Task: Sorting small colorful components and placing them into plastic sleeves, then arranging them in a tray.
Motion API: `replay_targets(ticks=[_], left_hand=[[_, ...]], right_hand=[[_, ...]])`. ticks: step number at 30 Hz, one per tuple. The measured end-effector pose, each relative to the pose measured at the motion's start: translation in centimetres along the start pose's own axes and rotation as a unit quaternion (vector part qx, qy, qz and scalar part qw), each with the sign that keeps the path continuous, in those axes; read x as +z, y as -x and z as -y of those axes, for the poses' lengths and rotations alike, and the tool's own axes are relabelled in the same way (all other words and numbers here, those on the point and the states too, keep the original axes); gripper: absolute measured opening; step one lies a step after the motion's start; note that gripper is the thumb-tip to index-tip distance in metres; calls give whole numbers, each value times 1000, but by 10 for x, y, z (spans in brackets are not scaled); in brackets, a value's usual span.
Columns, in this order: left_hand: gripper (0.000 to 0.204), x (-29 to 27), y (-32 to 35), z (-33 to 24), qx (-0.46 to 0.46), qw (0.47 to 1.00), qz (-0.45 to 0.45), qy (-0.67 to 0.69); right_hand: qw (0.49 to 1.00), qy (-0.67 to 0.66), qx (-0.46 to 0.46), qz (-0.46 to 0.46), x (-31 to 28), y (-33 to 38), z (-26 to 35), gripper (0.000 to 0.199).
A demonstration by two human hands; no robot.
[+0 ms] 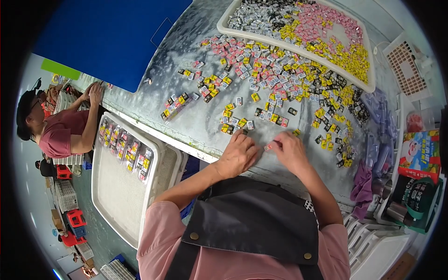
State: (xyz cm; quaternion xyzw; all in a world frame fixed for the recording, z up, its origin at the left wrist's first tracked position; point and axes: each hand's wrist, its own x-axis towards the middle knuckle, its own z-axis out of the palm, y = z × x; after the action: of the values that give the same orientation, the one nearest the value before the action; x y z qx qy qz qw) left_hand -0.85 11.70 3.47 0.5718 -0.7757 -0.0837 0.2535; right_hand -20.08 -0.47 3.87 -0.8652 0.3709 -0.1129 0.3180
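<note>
My right hand (290,151) is closed, its thumb and fingers pinching a small red-and-white block (268,147) over the near part of the table. Beside it, my left hand (238,155) is curled, fingertips down against a small group of yellow, white and black blocks (230,127). What its fingers grip, if anything, is hidden. Just beyond my hands lies a row of joined blocks (270,116) in mixed colours. Farther off, a heap of loose pink, white, yellow and black blocks (280,70) spreads across the table. A filled clear strip pack (175,106) lies to the left.
A white tray (298,46) of sorted-colour blocks stands at the back. At the left, another white tray (122,196) holds several filled packs. Clear plastic sleeves (380,126) and a purple cloth (362,184) lie at the right. A co-worker (65,126) works beyond a blue board (107,37).
</note>
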Motion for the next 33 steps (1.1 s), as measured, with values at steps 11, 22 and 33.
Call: replay_targets(ticks=[11, 22, 33], left_hand=[[30, 15, 1, -15, -18, 1000, 1, -10], [28, 21, 3, -16, 2, 999, -34, -5], [24, 20, -28, 15, -50, 990, -127, 13]], right_hand=[[999, 17, -20, -33, -7, 8, 0, 16], [993, 115, -7, -16, -7, 8, -10, 20], [992, -41, -58, -104, -19, -15, -46, 22]])
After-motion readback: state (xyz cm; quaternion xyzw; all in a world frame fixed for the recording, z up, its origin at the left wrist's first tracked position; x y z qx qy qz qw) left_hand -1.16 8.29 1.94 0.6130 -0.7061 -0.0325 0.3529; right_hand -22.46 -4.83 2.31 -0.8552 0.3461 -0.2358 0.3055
